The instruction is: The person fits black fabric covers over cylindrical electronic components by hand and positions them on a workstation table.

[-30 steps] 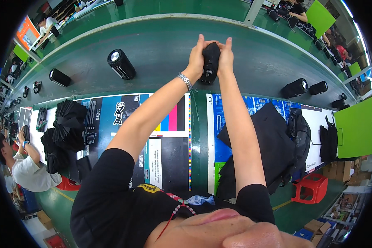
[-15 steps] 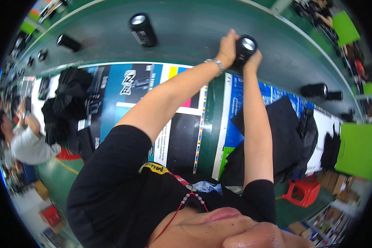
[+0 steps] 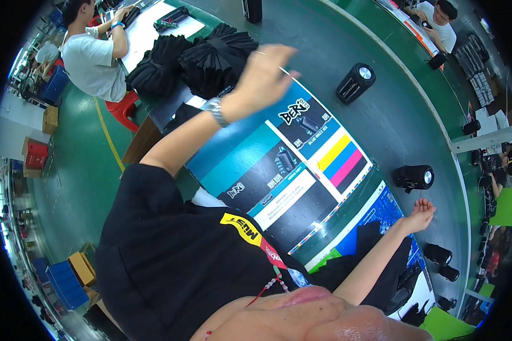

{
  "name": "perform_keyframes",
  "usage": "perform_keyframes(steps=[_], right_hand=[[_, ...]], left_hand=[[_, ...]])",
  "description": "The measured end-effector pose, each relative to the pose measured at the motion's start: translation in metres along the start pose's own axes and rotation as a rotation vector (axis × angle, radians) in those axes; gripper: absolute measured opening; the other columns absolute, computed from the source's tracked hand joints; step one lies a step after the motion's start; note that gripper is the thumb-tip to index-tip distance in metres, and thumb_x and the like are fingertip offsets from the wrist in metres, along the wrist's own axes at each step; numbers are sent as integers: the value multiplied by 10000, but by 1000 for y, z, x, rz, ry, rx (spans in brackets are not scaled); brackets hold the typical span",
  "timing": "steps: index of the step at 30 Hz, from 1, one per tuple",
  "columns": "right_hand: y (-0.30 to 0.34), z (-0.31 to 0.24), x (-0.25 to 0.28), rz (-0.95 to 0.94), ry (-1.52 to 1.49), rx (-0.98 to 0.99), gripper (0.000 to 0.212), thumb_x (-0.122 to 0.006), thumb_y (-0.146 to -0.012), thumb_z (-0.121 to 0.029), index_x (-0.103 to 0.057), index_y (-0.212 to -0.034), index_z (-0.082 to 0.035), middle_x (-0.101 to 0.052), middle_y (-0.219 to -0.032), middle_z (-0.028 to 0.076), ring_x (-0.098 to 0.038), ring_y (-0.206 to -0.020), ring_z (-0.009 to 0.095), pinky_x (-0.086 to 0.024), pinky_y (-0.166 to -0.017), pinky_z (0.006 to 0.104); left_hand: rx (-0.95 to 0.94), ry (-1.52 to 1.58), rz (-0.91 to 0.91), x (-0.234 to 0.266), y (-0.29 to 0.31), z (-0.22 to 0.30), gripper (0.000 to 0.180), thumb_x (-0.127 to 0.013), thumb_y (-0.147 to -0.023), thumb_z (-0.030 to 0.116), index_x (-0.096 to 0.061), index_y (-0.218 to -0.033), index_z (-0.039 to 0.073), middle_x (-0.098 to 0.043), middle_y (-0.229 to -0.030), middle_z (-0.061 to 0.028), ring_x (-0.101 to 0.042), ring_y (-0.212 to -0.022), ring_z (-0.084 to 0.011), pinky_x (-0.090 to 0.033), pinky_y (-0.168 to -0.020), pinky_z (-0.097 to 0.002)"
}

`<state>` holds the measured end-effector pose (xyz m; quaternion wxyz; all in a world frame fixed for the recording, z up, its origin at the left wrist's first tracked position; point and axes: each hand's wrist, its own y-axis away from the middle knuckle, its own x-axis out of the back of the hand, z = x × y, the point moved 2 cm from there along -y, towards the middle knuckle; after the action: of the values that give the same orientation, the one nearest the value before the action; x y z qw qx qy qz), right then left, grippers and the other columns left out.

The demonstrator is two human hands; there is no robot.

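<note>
My left hand (image 3: 265, 77), with a metal band at its wrist, reaches over the table's far edge beside a stack of folded black cloth pieces (image 3: 219, 59). It is slightly blurred, its fingers are apart and nothing shows in it. My right hand (image 3: 421, 215) hangs over the conveyor edge, fingers loosely bent and holding nothing. Just beyond it a black cylindrical speaker (image 3: 414, 177) with a shiny round end lies on the green belt (image 3: 375, 133), apart from the fingers. Another black speaker (image 3: 355, 83) stands farther along, between my two hands.
Printed card sheets (image 3: 250, 176) cover the table before me. Black cloth (image 3: 375, 267) lies under my right forearm. More black speakers (image 3: 438, 254) are on the belt at right. A co-worker in white (image 3: 94, 59) sits at upper left, near a red stool (image 3: 122, 111).
Both hands have let go of the black speaker and moved apart, the left one toward the cloth stack. The view has turned left, showing more of the co-worker.
</note>
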<state>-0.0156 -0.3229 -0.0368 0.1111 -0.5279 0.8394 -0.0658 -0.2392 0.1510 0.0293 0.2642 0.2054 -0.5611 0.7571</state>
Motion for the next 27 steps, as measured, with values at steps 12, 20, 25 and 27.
perform_keyframes(steps=[12, 20, 25, 27], right_hand=[[185, -76, -129, -705, -2, 113, 129, -514, -961, -102, -577, -972, 11, -623, -872, 92, -605, -754, 128, -508, -661, 255], [297, -97, -251, -1348, 60, 514, 597, -759, -778, -166, -504, -1310, -78, -459, -1346, 170, -493, -1210, 298, -450, -948, 380], [328, -96, -301, -1393, 80, 500, 719, -782, -761, -238, -439, -1380, -110, -375, -1400, 209, -438, -1262, 348, -439, -969, 410], [333, -84, -314, -1376, 94, 514, 742, -789, -751, -260, -428, -1379, -98, -422, -1328, 209, -471, -1210, 350, -440, -957, 402]], left_hand=[[139, -331, -163, 63, 69, -73, 625, -729, -665, 99, -530, -1250, 10, -520, -1311, -150, -450, -1248, -339, -362, -1049, -422], [53, -202, -68, 118, 79, -53, 549, -725, -768, 198, -534, -1251, 21, -511, -1332, -132, -444, -1266, -303, -348, -1055, -424], [512, -552, -38, 168, 159, -56, 663, -780, -723, 342, -528, -1216, -22, -559, -1154, -173, -522, -1075, -341, -414, -940, -412], [661, -411, -239, 156, 189, -58, 625, -790, -716, 326, -536, -1158, -36, -551, -977, -149, -528, -918, -313, -431, -822, -409]])
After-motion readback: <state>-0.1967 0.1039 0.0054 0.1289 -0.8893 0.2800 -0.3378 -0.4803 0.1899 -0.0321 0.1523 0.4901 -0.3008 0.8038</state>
